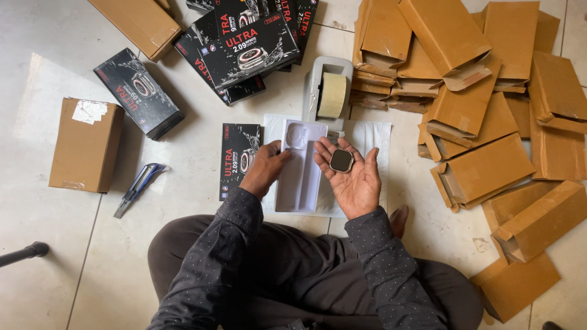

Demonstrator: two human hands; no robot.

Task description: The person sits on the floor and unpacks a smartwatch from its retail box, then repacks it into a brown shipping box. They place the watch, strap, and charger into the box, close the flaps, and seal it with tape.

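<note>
Watch on right palm, tray left, tape dispenser prob. just behind

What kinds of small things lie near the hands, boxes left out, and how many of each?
Watch, on the open right hand: 1
White tray, touched by the left hand: 1
White sheet under the tray: 1
Tape dispenser: 1
Box cutter: 1
Total: 5
</note>
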